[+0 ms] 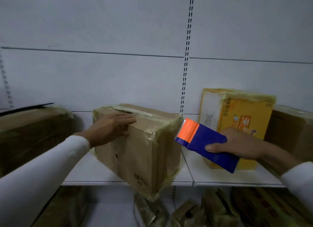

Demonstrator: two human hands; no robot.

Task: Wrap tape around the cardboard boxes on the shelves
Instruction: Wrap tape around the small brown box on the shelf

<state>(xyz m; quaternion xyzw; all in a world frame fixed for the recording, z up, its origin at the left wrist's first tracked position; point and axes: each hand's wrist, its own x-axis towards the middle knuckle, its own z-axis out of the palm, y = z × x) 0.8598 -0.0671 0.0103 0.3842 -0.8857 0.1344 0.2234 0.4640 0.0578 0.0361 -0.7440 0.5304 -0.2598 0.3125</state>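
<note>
Right grip (237, 145) holds tape dispenser (205, 143), just right of box (140, 152).

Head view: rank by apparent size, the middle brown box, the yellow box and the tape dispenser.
1. Middle brown box, largest in frame, though it juts toward the camera.
2. Yellow box, partly hidden by the dispenser and the right hand, so true extent unsure.
3. Tape dispenser, smallest.

Brown box (142, 152), yellow box (240, 118) (printed), blue-and-orange tape dispenser (205, 142), white sleeves (42, 172).
</note>
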